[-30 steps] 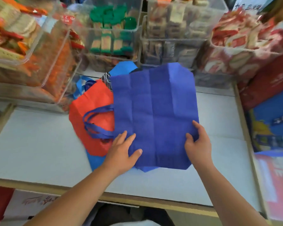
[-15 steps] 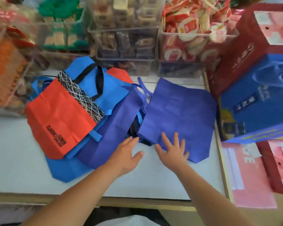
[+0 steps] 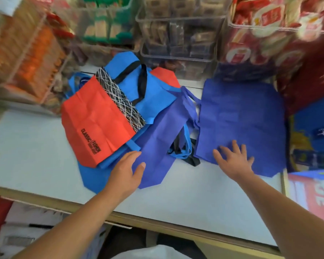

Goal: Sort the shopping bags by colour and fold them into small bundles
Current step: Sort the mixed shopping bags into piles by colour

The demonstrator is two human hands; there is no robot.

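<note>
R hand (image 3: 234, 162) flat, fingers spread, pressing lower-left corner of dark blue bag (image 3: 251, 116), centre-right; bag's right edge meets boxes (image 3: 310, 128) at frame right. L hand (image 3: 125, 171) relaxed, open, resting on second dark blue bag (image 3: 161, 139) in centre-left pile w/ red bag (image 3: 97, 122) & light blue bag (image 3: 153, 90). Bare table (image 3: 195, 199) at bottom & left; clear bins (image 3: 178, 34) crowd the top.

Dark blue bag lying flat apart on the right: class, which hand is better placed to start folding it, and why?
Right. The right hand lies flat, fingers spread, on the dark blue bag near its front edge. The left hand rests at the mixed pile, across a gap of table.
</note>
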